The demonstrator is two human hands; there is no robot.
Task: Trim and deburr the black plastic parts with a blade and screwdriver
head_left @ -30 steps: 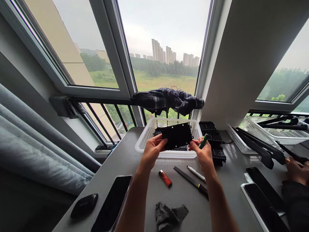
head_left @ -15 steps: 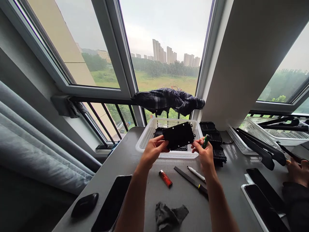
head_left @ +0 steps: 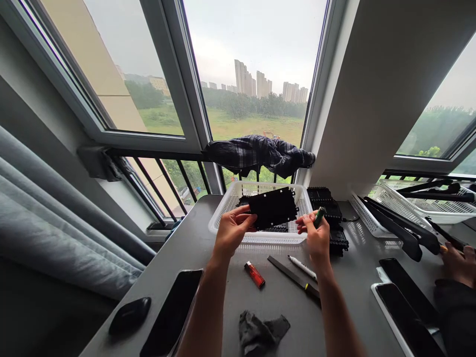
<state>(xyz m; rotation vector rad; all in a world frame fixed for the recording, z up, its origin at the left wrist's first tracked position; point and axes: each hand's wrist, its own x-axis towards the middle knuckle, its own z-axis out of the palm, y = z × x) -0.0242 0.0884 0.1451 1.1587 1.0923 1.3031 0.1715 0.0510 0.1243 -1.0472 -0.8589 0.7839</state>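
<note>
The left hand (head_left: 235, 229) has its grip closed on the left end of a black panel (head_left: 273, 209), thumb on the near face. The panel is tilted above a white basket (head_left: 265, 239), near the far left corner of the counter (head_left: 238, 305). The right hand's grip (head_left: 315, 237) is curled around a green cylindrical object (head_left: 319, 217); its fingertips are at the panel's right end, though whether they touch it I cannot tell.

More black parts (head_left: 284, 228) lie in the basket, and stacked black parts (head_left: 325, 212) sit just beside its right side. Between the forearms, a red lighter (head_left: 255, 274), a dark flat strip (head_left: 288, 273) and a white marker (head_left: 302, 267) lie on the counter, with a crumpled gray cloth (head_left: 263, 333) nearer its front. A black phone (head_left: 171, 311) and a rounded black object (head_left: 130, 316) lie by the left edge. Toward the right, another person's hand (head_left: 457, 262) is near long black pieces (head_left: 403, 229).
</note>
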